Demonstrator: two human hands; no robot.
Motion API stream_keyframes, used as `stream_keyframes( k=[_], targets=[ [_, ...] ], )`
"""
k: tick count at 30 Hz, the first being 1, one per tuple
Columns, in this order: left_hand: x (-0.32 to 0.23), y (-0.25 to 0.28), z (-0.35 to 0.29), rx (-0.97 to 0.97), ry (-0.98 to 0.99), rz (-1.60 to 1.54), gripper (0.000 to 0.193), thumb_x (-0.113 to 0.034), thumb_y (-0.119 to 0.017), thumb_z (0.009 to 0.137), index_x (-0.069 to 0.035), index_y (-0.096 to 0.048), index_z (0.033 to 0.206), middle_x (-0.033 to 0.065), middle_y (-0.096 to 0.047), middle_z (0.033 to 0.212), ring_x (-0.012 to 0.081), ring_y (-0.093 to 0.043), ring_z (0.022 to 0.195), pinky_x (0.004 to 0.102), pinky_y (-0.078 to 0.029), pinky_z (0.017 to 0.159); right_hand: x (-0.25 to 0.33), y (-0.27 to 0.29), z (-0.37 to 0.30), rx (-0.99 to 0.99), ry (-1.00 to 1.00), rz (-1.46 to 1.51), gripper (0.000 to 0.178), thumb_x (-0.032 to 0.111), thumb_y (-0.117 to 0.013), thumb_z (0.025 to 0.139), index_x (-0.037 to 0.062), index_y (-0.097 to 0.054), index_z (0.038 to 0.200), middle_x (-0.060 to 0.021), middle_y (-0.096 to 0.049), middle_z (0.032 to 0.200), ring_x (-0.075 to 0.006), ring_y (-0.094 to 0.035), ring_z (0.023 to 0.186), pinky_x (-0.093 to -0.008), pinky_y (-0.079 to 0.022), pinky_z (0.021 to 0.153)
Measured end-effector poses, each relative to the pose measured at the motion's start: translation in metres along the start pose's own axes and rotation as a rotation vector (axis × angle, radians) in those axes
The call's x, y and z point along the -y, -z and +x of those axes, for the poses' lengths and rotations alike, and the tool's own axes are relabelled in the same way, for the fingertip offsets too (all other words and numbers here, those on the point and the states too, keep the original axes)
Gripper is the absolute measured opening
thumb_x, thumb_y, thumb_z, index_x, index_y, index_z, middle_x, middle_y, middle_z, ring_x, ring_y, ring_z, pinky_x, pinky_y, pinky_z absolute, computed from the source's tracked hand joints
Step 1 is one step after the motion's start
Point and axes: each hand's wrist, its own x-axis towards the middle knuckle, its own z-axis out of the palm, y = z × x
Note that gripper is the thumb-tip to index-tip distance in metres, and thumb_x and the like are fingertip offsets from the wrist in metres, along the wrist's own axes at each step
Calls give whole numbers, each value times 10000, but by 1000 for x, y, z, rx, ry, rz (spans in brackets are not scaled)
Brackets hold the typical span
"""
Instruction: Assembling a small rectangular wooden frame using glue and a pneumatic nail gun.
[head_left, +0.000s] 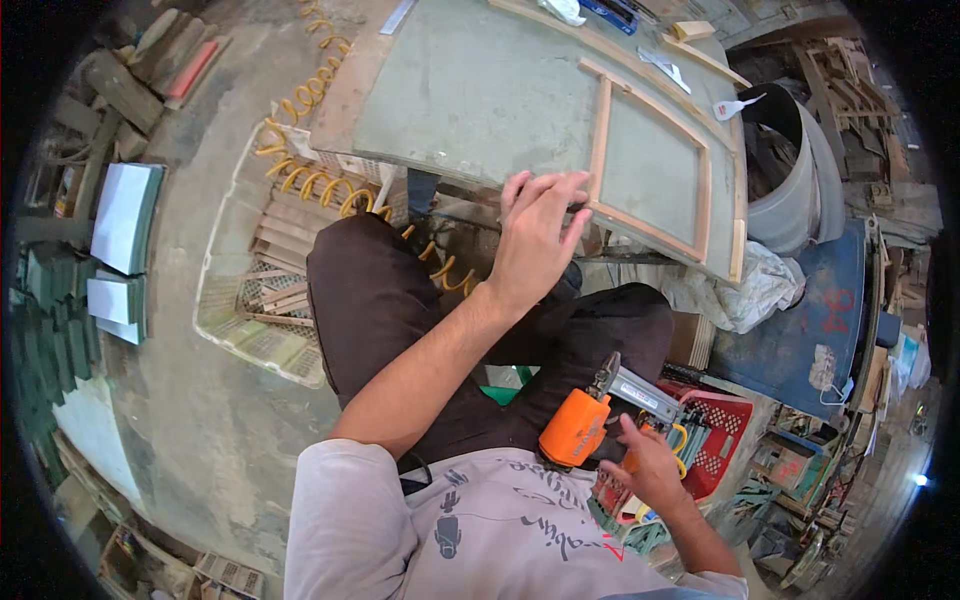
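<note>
From my remote view, the wooden frame lay flat near the right end of the desk, its near corner close to the edge. Its 4 pale, slim, square-cut bars made a slightly skewed rectangle, and the dull grey-green desktop showed through the middle.

I had the left hand at the frame's near left corner, its fingers loosely bent and slightly parted, gripping nothing; I could not tell whether the fingertips touched the wood.

The right hand was low by the lap, its fingers curled around the grip of the nail gun, which had a smooth, rounded orange body and a straight, silvery metal magazine.

Beyond the frame I saw a white plastic bottle with a thin, pointed nozzle. Right of the desk stood a curved grey bin, with a crumpled white bag below it. A perforated red crate sat beside the nail gun. To the left, a springy yellow hose coiled over a pale lattice crate holding flat wood strips.
</note>
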Motion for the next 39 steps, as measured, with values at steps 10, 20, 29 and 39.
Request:
stream_keyframes(
  k=[10, 20, 29, 39],
  targets=[
    [7, -2, 2, 0, 15, 12, 451, -83, -695, 812, -81, -509, 1223, 0, -707, 955, 204, -554, 1112, 450, -257, 1051, 18, 75, 159, -623, 191, 151, 514, -4, -691, 784, -7, -521, 1270, -121, -658, 980, -285, -630, 908, -386, -488, 826],
    [8, -5, 2, -1, 4, 44, 415, -80, -699, 808, -73, -518, 1181, 14, -701, 955, 218, -564, 1115, 456, -259, 1048, 23, 72, 241, -628, 288, -229, 481, 23, -588, 850, 1, -467, 1315, -132, -539, 1307, -298, -479, 1257, -452, -366, 1048],
    [6, -3, 4, -2, 17, 58, 389, -94, -711, 800, -89, -537, 1147, 7, -693, 945, 215, -570, 1104, 456, -268, 1048, 22, 79, 247, -774, 304, -45, 406, 5, -601, 845, 10, -534, 1245, -148, -606, 1140, -340, -546, 1120, -423, -442, 948],
    [-1, 7, 12, 72, -51, 172, 228, -119, -717, 753, -137, -662, 973, -9, -629, 1043, 235, -536, 1071, 427, -316, 975, 25, 89, 197, -757, 294, -12, 364, 6, -677, 791, 24, -601, 1146, -146, -622, 1069, -316, -574, 1048, -402, -461, 898]
  ],
)
